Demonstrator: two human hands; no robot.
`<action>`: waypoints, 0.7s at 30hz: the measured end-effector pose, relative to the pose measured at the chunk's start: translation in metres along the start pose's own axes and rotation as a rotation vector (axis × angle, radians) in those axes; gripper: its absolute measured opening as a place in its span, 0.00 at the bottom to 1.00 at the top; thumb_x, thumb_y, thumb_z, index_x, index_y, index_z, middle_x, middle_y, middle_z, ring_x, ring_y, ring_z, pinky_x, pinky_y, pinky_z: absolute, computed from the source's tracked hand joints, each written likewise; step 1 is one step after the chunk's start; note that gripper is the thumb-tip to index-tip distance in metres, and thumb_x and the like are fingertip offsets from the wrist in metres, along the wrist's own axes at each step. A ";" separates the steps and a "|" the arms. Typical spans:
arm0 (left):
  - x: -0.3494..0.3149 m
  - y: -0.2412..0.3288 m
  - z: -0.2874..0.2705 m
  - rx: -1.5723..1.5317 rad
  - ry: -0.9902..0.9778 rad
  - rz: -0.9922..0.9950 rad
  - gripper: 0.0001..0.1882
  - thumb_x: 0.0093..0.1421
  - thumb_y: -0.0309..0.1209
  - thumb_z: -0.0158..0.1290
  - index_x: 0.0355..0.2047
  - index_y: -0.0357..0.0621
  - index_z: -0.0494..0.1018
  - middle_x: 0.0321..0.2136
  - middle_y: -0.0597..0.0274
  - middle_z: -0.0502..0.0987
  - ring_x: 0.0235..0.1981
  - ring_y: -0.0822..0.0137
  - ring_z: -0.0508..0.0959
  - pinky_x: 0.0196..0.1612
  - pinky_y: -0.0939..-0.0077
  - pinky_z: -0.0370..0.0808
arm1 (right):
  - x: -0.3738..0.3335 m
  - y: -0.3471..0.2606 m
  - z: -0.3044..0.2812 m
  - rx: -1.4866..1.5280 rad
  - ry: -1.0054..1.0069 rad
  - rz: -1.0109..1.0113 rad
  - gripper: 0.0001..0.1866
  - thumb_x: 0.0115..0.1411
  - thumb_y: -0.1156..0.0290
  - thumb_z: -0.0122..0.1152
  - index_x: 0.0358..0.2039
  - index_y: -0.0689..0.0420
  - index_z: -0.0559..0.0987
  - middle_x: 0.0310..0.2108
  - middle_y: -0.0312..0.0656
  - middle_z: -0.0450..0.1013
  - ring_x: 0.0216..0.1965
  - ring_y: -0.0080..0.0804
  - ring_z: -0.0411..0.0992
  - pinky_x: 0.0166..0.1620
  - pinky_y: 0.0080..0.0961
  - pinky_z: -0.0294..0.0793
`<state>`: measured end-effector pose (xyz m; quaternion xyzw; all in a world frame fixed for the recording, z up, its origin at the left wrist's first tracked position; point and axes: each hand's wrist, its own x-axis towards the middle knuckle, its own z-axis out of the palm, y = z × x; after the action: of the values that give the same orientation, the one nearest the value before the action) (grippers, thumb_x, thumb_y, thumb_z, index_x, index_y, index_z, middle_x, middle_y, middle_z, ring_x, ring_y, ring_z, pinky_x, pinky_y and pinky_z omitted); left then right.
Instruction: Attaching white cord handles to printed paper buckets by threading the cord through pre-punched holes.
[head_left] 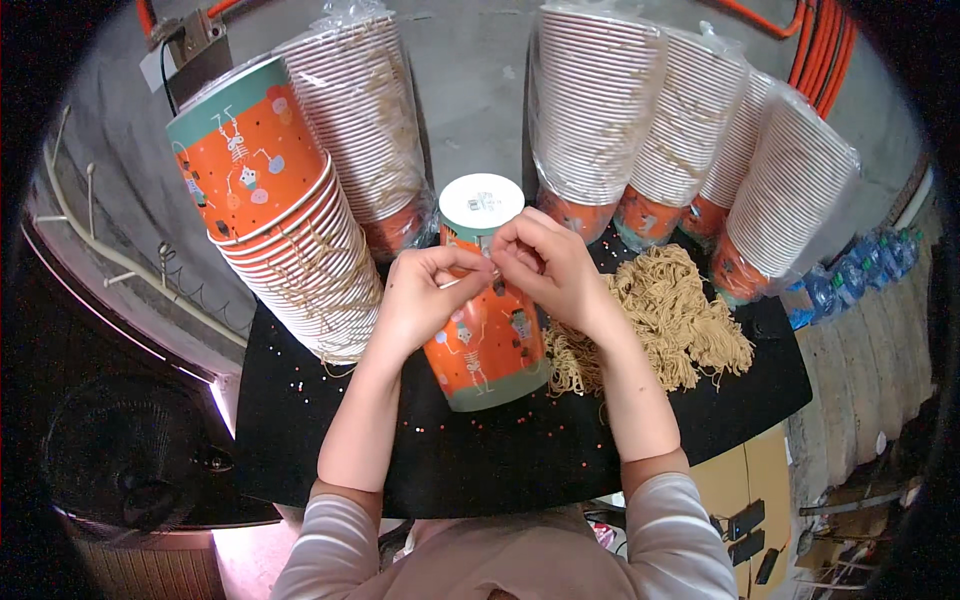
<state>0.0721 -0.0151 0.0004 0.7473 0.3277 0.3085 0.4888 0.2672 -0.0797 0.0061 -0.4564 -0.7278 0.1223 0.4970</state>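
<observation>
An orange paper bucket [480,345] with green bands and skeleton pictures stands before me on the black table, its round white end [482,201] uppermost. My left hand [432,292] is at its upper left side, thumb and forefinger pinched together. My right hand [548,262] meets it from the right, fingers also curled into a pinch. The fingertips of both come together in front of the bucket's wall. Whatever they pinch is too small to make out. Beside my right wrist lies a heap of tan cords [670,318].
At the left leans a tall stack of similar buckets [290,260] with tan cords hanging on it. Wrapped stacks [595,110] stand along the back. Small coloured dots lie scattered on the black table [450,470]. Plastic bottles [850,280] are on the far right, a fan [125,460] at lower left.
</observation>
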 end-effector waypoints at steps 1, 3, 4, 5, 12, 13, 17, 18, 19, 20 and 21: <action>0.000 0.001 0.000 0.047 -0.001 0.006 0.07 0.60 0.21 0.60 0.39 0.33 0.83 0.17 0.70 0.79 0.16 0.85 0.72 0.21 0.87 0.64 | 0.000 0.001 0.000 -0.011 0.002 -0.010 0.05 0.62 0.75 0.63 0.37 0.60 0.77 0.29 0.40 0.69 0.28 0.28 0.69 0.32 0.24 0.69; 0.000 0.003 0.001 0.031 -0.014 -0.002 0.07 0.59 0.23 0.62 0.38 0.33 0.83 0.17 0.71 0.79 0.16 0.86 0.70 0.21 0.86 0.64 | 0.001 0.002 -0.001 -0.032 0.007 -0.031 0.05 0.62 0.75 0.64 0.36 0.60 0.77 0.28 0.38 0.68 0.27 0.25 0.67 0.32 0.22 0.68; -0.001 0.003 0.001 0.023 -0.021 -0.006 0.08 0.59 0.24 0.63 0.38 0.33 0.83 0.17 0.71 0.79 0.16 0.86 0.69 0.21 0.86 0.63 | 0.000 0.002 -0.002 -0.006 -0.001 -0.004 0.05 0.61 0.75 0.64 0.36 0.60 0.77 0.28 0.37 0.68 0.27 0.24 0.67 0.32 0.22 0.68; 0.000 0.004 0.001 0.017 -0.034 0.007 0.08 0.59 0.24 0.64 0.38 0.32 0.83 0.18 0.71 0.80 0.17 0.86 0.70 0.22 0.86 0.64 | -0.001 0.003 -0.003 0.018 -0.007 0.023 0.05 0.61 0.75 0.65 0.35 0.60 0.77 0.28 0.37 0.68 0.27 0.23 0.66 0.31 0.21 0.67; 0.000 -0.003 -0.005 -0.241 0.049 0.056 0.08 0.61 0.23 0.63 0.39 0.30 0.82 0.28 0.63 0.84 0.26 0.83 0.79 0.28 0.88 0.72 | -0.003 -0.012 -0.018 0.064 -0.098 0.062 0.05 0.58 0.78 0.67 0.35 0.61 0.79 0.33 0.33 0.71 0.30 0.18 0.67 0.32 0.17 0.66; -0.001 0.000 -0.008 -0.263 0.062 0.018 0.08 0.62 0.23 0.62 0.39 0.30 0.82 0.29 0.61 0.84 0.28 0.82 0.80 0.29 0.88 0.74 | -0.006 -0.012 -0.019 -0.004 -0.092 0.010 0.06 0.58 0.78 0.67 0.36 0.60 0.80 0.34 0.34 0.71 0.32 0.21 0.69 0.34 0.19 0.68; 0.004 -0.014 -0.005 -0.288 0.154 0.071 0.08 0.61 0.23 0.63 0.38 0.30 0.81 0.28 0.60 0.84 0.26 0.82 0.79 0.28 0.88 0.73 | -0.008 -0.018 -0.014 -0.170 -0.051 -0.161 0.10 0.56 0.80 0.66 0.40 0.60 0.82 0.38 0.40 0.74 0.39 0.32 0.76 0.41 0.25 0.75; 0.004 -0.013 -0.005 -0.282 0.144 0.055 0.07 0.61 0.23 0.63 0.37 0.30 0.82 0.28 0.61 0.84 0.25 0.82 0.79 0.28 0.88 0.73 | -0.007 -0.018 -0.012 -0.185 -0.034 -0.191 0.11 0.56 0.80 0.66 0.41 0.59 0.83 0.39 0.42 0.75 0.41 0.35 0.76 0.42 0.27 0.77; 0.003 -0.011 -0.005 -0.276 0.135 0.040 0.06 0.60 0.23 0.63 0.37 0.31 0.82 0.28 0.62 0.84 0.25 0.82 0.79 0.27 0.88 0.72 | -0.006 -0.017 -0.010 -0.184 -0.015 -0.215 0.12 0.56 0.80 0.66 0.41 0.60 0.82 0.39 0.42 0.74 0.41 0.38 0.76 0.43 0.29 0.77; 0.002 -0.010 -0.005 -0.270 0.124 0.022 0.06 0.60 0.23 0.62 0.36 0.31 0.82 0.27 0.62 0.84 0.24 0.83 0.79 0.27 0.89 0.72 | -0.006 -0.016 -0.008 -0.183 0.005 -0.237 0.12 0.55 0.79 0.66 0.42 0.61 0.81 0.40 0.43 0.74 0.41 0.40 0.76 0.44 0.31 0.77; 0.002 -0.009 -0.005 -0.264 0.109 0.020 0.05 0.60 0.23 0.62 0.36 0.32 0.82 0.27 0.63 0.83 0.24 0.83 0.78 0.26 0.89 0.71 | -0.006 -0.014 -0.006 -0.181 0.024 -0.259 0.13 0.55 0.79 0.66 0.42 0.61 0.80 0.40 0.44 0.74 0.41 0.43 0.76 0.44 0.33 0.77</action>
<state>0.0681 -0.0079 -0.0063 0.6617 0.3029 0.3940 0.5614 0.2647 -0.0938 0.0143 -0.4032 -0.7825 -0.0144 0.4742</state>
